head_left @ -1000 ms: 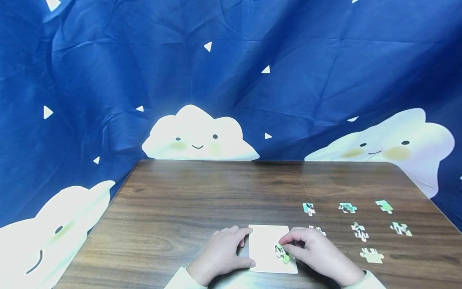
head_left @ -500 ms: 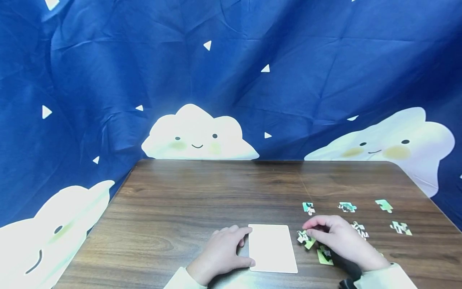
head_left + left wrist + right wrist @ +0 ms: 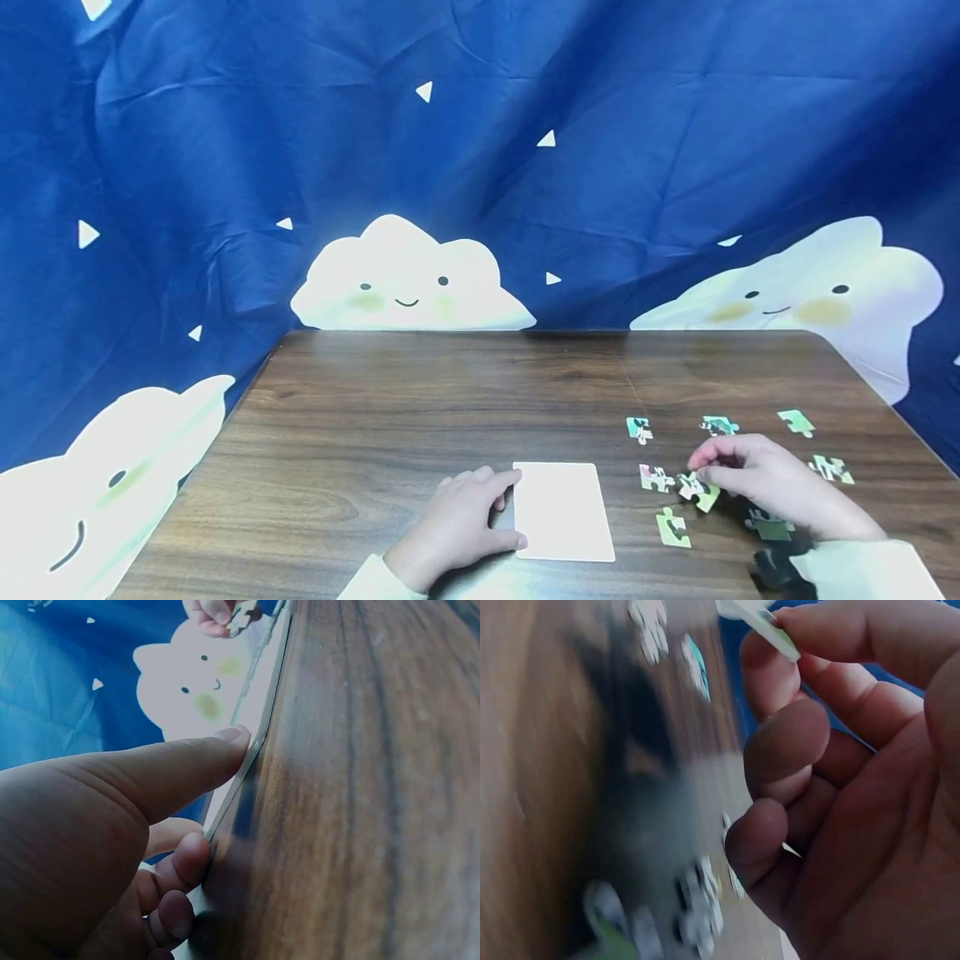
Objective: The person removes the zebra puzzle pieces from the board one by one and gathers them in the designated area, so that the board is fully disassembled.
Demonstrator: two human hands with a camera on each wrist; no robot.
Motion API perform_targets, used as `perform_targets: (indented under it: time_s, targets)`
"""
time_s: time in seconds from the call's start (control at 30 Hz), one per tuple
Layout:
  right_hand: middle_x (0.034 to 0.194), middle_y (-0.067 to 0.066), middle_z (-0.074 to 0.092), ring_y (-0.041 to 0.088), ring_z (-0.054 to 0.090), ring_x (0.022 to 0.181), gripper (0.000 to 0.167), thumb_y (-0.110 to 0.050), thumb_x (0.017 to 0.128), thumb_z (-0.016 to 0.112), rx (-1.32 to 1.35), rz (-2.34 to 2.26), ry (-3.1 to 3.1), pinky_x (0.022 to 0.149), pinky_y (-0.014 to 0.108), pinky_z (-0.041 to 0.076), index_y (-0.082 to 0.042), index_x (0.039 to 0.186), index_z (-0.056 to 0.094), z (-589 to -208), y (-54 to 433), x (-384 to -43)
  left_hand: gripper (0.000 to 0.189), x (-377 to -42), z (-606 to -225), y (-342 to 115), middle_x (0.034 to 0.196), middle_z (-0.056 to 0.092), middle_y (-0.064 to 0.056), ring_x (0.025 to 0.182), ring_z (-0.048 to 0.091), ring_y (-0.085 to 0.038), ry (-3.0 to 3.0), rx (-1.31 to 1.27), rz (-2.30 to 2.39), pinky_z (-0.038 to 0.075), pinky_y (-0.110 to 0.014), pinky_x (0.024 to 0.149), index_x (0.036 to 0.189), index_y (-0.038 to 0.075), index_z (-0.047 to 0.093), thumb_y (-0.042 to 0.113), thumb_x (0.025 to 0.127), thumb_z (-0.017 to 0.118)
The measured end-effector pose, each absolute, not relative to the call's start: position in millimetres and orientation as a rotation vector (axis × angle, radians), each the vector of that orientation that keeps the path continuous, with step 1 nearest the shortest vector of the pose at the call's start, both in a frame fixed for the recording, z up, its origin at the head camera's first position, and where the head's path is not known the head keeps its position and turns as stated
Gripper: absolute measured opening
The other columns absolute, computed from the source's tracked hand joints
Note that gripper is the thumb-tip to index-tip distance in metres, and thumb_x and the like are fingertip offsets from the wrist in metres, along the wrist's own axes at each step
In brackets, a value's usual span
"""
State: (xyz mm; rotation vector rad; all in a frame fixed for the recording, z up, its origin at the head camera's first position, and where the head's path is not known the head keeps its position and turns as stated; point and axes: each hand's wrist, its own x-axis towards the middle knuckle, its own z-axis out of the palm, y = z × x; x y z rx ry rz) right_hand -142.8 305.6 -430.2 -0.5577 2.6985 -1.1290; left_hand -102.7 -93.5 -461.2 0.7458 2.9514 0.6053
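My left hand [image 3: 459,518] rests at the left edge of a blank white square board [image 3: 566,512], thumb and index fingertips at that edge and well apart. In the left wrist view the thumb [image 3: 191,761] lies straight against the board's edge, with the other fingers bent below. My right hand [image 3: 765,479] pinches a green, white and black jigsaw piece [image 3: 699,490] between thumb and index finger, over the loose pieces right of the board. The right wrist view shows the pinched jigsaw piece [image 3: 769,630] edge-on at the fingertips.
Several jigsaw pieces lie spread on the wooden table [image 3: 420,392], among them a teal one [image 3: 639,430], a pinkish one [image 3: 656,478] and a green one [image 3: 673,528]. Another piece [image 3: 769,525] sits in the right arm's shadow. A blue cloth [image 3: 480,150] with clouds hangs behind.
My right hand has carried the jigsaw piece rightward, from above the white board to the loose pieces. The left hand has stayed at the board's left edge.
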Motion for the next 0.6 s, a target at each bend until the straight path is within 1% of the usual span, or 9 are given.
perform_targets:
  time_s: [0.13,0.2,0.23,0.33,0.47,0.53,0.57,0.6]
  targets:
    - [0.09,-0.004,0.066,0.008,0.054,0.069,0.014,-0.013,0.096,0.064,-0.409,-1.11,2.732,0.06,0.028,0.045,-0.005,0.105,0.071,-427.9,323.8,-142.5,0.074,-103.3,-461.9,-95.3,0.083,0.043,0.02,0.079,0.043,-0.001,2.952,0.748,0.607,0.038,-0.027,0.077,0.139,0.021,0.059,0.053,0.075,0.079]
    - [0.09,-0.006,0.067,0.008,0.054,0.069,0.015,-0.013,0.096,0.063,-0.393,-1.097,2.766,0.059,0.029,0.044,-0.004,0.106,0.071,-429.1,334.3,-142.0,0.074,-103.5,-462.5,-96.2,0.084,0.043,0.021,0.079,0.043,-0.001,2.95,0.745,0.612,0.038,-0.027,0.077,0.139,0.021,0.059,0.053,0.075,0.079]
    - [0.088,-0.006,0.066,0.009,0.054,0.067,0.015,-0.011,0.096,0.063,-0.395,-1.107,2.775,0.058,0.029,0.044,-0.002,0.106,0.071,-429.8,339.4,-141.7,0.074,-103.5,-462.7,-96.7,0.084,0.043,0.021,0.079,0.043,-0.001,2.951,0.745,0.613,0.038,-0.027,0.077,0.139,0.021,0.059,0.053,0.075,0.079]
    - [0.08,-0.007,0.061,0.008,0.051,0.066,0.014,-0.006,0.095,0.062,-0.398,-1.108,2.807,0.057,0.028,0.04,0.0,0.104,0.07,-432.0,353.7,-140.8,0.074,-102.8,-462.8,-98.2,0.084,0.043,0.02,0.079,0.043,-0.001,2.946,0.744,0.62,0.037,-0.027,0.078,0.139,0.021,0.059,0.053,0.075,0.079]
    - [0.084,-0.007,0.061,0.004,0.047,0.07,0.015,-0.006,0.095,0.06,-0.301,-1.044,2.832,0.058,0.027,0.038,0.001,0.105,0.07,-431.5,369.2,-138.4,0.074,-101.8,-462.2,-99.9,0.084,0.043,0.02,0.079,0.043,-0.001,2.942,0.745,0.623,0.037,-0.027,0.078,0.139,0.021,0.059,0.053,0.075,0.079]
    - [0.081,-0.005,0.059,0.006,0.045,0.066,0.018,-0.004,0.096,0.058,-0.252,-1.054,2.822,0.054,0.029,0.037,0.006,0.107,0.068,-431.0,375.4,-137.1,0.075,-101.3,-461.7,-100.7,0.084,0.043,0.02,0.079,0.042,0.0,2.942,0.743,0.623,0.037,-0.027,0.078,0.139,0.021,0.059,0.054,0.075,0.079]
    - [0.084,-0.006,0.06,0.005,0.045,0.066,0.02,-0.005,0.097,0.057,-0.222,-1.031,2.829,0.054,0.028,0.037,0.007,0.108,0.068,-430.6,378.3,-136.4,0.075,-101.1,-461.6,-101.0,0.084,0.043,0.02,0.079,0.043,0.0,2.943,0.741,0.623,0.037,-0.027,0.077,0.139,0.021,0.059,0.054,0.075,0.079]
    - [0.081,-0.004,0.058,0.006,0.044,0.064,0.022,-0.004,0.098,0.055,-0.193,-1.028,2.823,0.053,0.029,0.036,0.009,0.109,0.067,-430.0,381.1,-136.2,0.075,-101.0,-461.5,-101.3,0.084,0.043,0.02,0.079,0.042,0.0,2.943,0.74,0.624,0.037,-0.027,0.077,0.139,0.021,0.059,0.054,0.075,0.079]
